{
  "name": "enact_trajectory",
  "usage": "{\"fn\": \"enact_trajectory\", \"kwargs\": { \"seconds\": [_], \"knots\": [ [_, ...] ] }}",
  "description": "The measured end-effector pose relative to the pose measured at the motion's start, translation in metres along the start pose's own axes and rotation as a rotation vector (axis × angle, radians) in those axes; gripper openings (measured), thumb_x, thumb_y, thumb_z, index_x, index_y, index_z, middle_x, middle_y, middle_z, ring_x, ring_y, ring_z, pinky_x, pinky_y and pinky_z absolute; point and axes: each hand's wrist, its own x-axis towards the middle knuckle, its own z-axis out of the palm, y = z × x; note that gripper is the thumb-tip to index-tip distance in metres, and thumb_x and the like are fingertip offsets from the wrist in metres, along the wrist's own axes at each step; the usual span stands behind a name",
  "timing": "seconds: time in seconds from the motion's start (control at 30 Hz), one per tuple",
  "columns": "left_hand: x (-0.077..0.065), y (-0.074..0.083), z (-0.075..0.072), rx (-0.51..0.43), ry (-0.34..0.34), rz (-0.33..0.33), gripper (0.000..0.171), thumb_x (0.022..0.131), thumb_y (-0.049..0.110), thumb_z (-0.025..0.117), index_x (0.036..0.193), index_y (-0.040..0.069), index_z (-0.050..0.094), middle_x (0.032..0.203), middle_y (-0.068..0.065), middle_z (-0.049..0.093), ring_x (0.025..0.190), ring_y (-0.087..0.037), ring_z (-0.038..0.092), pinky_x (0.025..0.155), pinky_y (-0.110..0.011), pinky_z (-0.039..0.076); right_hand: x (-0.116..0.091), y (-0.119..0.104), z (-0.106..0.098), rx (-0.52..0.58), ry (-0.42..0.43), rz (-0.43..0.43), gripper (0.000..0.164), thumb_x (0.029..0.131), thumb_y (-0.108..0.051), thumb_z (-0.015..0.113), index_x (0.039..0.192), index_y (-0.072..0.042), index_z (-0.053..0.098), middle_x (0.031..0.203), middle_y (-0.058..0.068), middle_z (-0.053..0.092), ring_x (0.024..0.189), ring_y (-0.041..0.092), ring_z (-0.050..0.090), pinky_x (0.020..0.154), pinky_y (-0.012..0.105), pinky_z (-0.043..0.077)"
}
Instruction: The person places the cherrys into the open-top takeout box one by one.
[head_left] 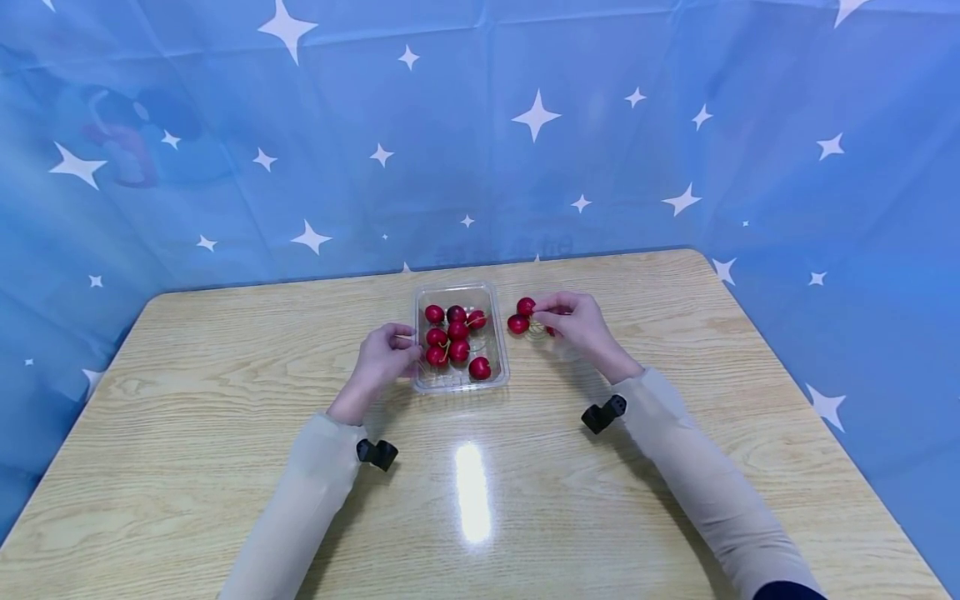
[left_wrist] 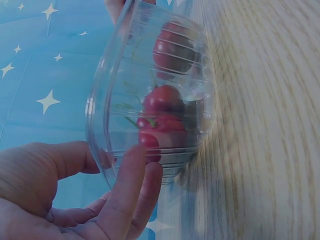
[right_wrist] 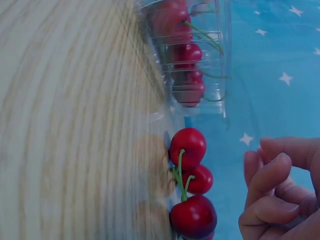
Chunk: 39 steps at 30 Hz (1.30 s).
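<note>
A: What's the left hand [head_left: 386, 354] doing?

B: It's at the left side of the clear container [head_left: 457, 387]. The fingers [left_wrist: 132, 177] are fairly relaxed and slightly bent, with their tips against the wall, and one digit reaches the rim. It touches the container rather than clutching it.

A: And the container itself?

B: It sits flat on the wooden table [head_left: 225, 417], between the two hands, with red cherries [head_left: 459, 351] inside. Several have green stems.

A: Now the right hand [head_left: 581, 321]?

B: That one is just to the right of the container, over a little cluster of loose cherries [head_left: 518, 324] on the tabletop. Its fingers are loosely curved, with the tips drawn close to one another.

A: Does it have hold of one?

B: I see nothing between the fingertips. From the head it looks as if they meet the fruit, but the right wrist view shows a gap between hand and cherries.

A: How many loose ones?

B: At least three; another peeks in at that view's lower edge, mostly cut off.
</note>
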Motion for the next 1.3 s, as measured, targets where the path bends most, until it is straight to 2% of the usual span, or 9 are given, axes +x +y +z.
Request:
{"fn": "enact_trajectory", "kwargs": {
  "seconds": [0.13,0.27,0.43,0.67,0.87,1.0,1.3],
  "knots": [
    [0.000,0.000,0.000,-0.003,0.004,0.002,0.036,0.091,0.000,0.055,0.126,-0.006,0.048,0.105,-0.019,0.056,0.080,-0.023,0.061,0.067,-0.029,0.059,0.000,0.004,-0.001,-0.023,0.002,0.007,0.019,0.088,-0.012,0.065,0.101,0.002,0.066,0.077,0.000,0.060,0.063,0.019,0.050,0.052,0.028,0.048],
    [0.000,0.000,0.000,0.002,0.006,0.002,0.036,0.091,0.000,0.055,0.126,-0.005,0.048,0.105,-0.019,0.055,0.079,-0.022,0.061,0.067,-0.029,0.059,0.000,0.007,-0.003,-0.035,-0.006,0.010,0.019,0.088,-0.011,0.066,0.100,0.003,0.067,0.080,0.002,0.061,0.060,0.021,0.055,0.052,0.028,0.049],
    [0.000,0.000,0.000,0.015,0.006,0.005,0.036,0.091,0.001,0.055,0.126,-0.005,0.049,0.105,-0.020,0.056,0.080,-0.023,0.062,0.067,-0.030,0.059,-0.002,0.010,-0.004,-0.050,-0.037,0.017,0.021,0.088,-0.011,0.066,0.103,0.004,0.067,0.081,0.007,0.061,0.056,0.022,0.054,0.049,0.027,0.046],
    [0.000,-0.001,0.000,0.005,0.000,0.008,0.036,0.091,0.001,0.054,0.126,-0.005,0.049,0.105,-0.019,0.056,0.081,-0.026,0.063,0.067,-0.030,0.059,-0.003,0.014,-0.001,-0.145,-0.072,0.018,0.018,0.087,-0.011,0.066,0.100,0.002,0.070,0.087,0.008,0.063,0.061,0.015,0.050,0.049,0.020,0.043],
    [0.000,-0.001,0.000,0.007,-0.001,0.005,0.037,0.091,0.001,0.055,0.126,-0.005,0.048,0.106,-0.020,0.056,0.082,-0.026,0.063,0.068,-0.030,0.059,-0.001,0.017,0.004,-0.214,-0.104,-0.011,0.015,0.086,-0.008,0.066,0.096,0.002,0.071,0.088,0.010,0.067,0.065,0.016,0.054,0.053,0.022,0.046],
    [0.000,-0.001,0.000,0.001,-0.003,0.001,0.036,0.091,0.001,0.055,0.126,-0.005,0.048,0.106,-0.020,0.056,0.083,-0.027,0.063,0.068,-0.031,0.059,-0.001,0.017,0.006,-0.269,-0.118,0.000,0.015,0.087,-0.009,0.066,0.097,0.001,0.071,0.088,0.012,0.067,0.065,0.019,0.057,0.053,0.024,0.047],
    [0.000,-0.001,-0.001,-0.010,-0.002,0.009,0.037,0.090,0.000,0.055,0.126,-0.006,0.048,0.106,-0.020,0.056,0.084,-0.029,0.062,0.067,-0.030,0.059,0.002,0.017,0.009,-0.350,-0.124,-0.011,0.016,0.086,-0.009,0.066,0.098,0.001,0.071,0.089,0.013,0.068,0.063,0.016,0.058,0.052,0.024,0.047]
  ]
}}
